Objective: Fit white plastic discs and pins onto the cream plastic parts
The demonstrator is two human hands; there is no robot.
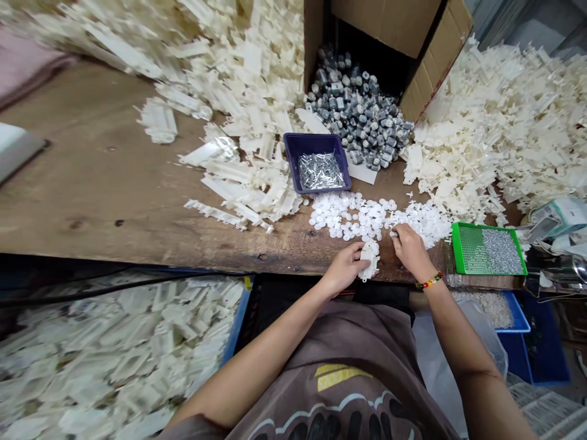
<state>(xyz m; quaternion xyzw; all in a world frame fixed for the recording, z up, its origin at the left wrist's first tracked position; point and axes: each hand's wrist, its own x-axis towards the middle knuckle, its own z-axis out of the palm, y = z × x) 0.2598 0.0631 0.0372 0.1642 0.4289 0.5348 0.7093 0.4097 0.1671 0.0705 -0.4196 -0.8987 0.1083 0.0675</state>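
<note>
My left hand [346,267] is closed on a small white plastic part [369,261] at the table's front edge. To its right, my right hand [408,247] has its fingers pinched together at the near side of the small white pieces [424,221]; what the fingertips hold, if anything, is too small to name. Round white discs [342,214] lie spread just beyond both hands. Behind the discs stands a dark purple tray [290,160] of thin metal pins [321,171].
A cardboard box [431,73] spills grey metal cylinders [362,119]. Heaps of white plastic parts [518,122] flank it. On the right is a green tray [457,250] of tiny metal pieces. Below left, a blue-edged bin [236,321] holds more white parts.
</note>
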